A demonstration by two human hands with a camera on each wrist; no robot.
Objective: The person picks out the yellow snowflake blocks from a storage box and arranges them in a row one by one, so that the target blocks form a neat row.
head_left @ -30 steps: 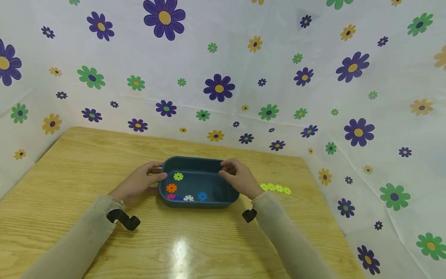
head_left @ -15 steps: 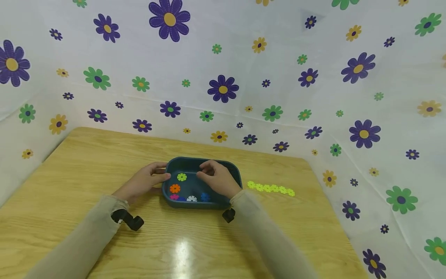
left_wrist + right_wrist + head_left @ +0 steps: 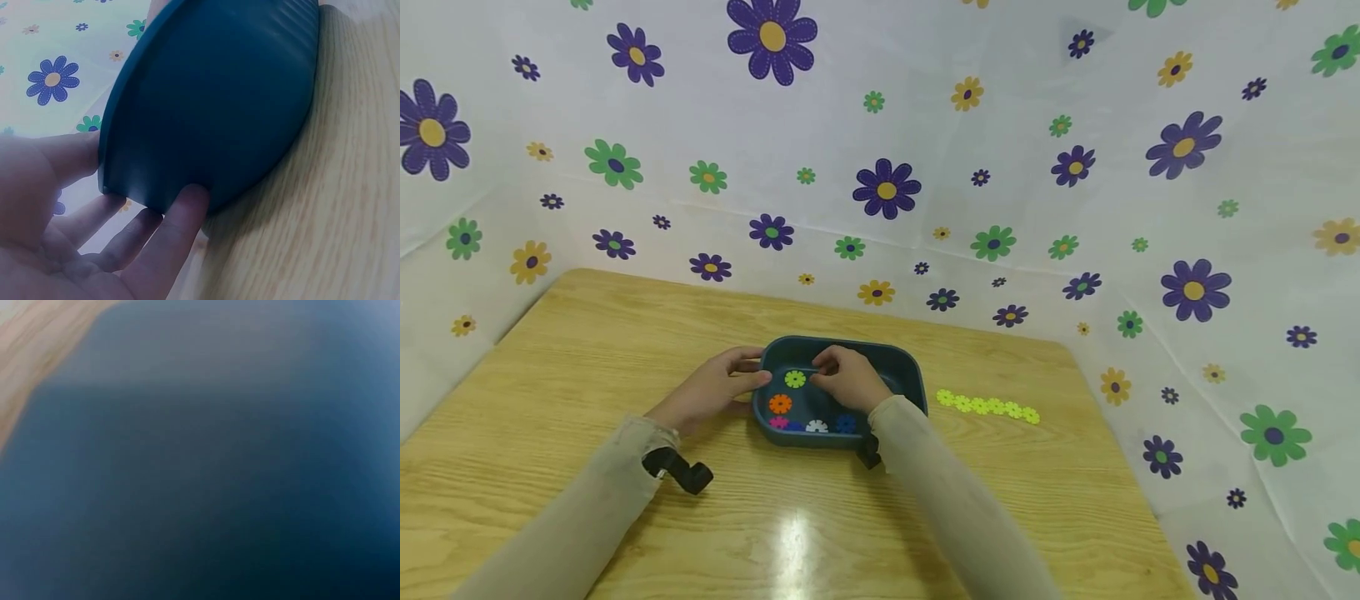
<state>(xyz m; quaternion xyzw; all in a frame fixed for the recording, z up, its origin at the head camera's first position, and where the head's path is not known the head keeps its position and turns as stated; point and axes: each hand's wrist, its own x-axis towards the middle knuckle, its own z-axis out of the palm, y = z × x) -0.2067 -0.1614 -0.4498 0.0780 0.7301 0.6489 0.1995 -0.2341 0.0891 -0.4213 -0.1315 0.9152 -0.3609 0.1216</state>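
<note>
A dark teal plastic tray (image 3: 895,360) stands on the wooden table. My left hand (image 3: 711,387) grips its left end, thumb at the rim and fingers against the outer wall; the left wrist view shows that tray wall (image 3: 212,106) up close. My right hand (image 3: 850,379) reaches in over the tray, thumb and forefinger a little apart, just right of a yellow-green notched disc (image 3: 795,379). Below that disc lie an orange disc (image 3: 780,404), a pink disc (image 3: 778,423), a white disc (image 3: 817,426) and blue discs (image 3: 846,423). The right wrist view is blurred and dark.
Right of the tray, a row of several yellow-green discs (image 3: 988,406) lies joined on the table (image 3: 1060,483). A white flower-printed sheet (image 3: 820,125) hangs behind and at the sides. Both wrists carry black camera mounts (image 3: 681,471).
My right hand has moved left from the tray's right end to beside the yellow-green disc, uncovering the whole disc row. My left hand keeps its grip on the tray.
</note>
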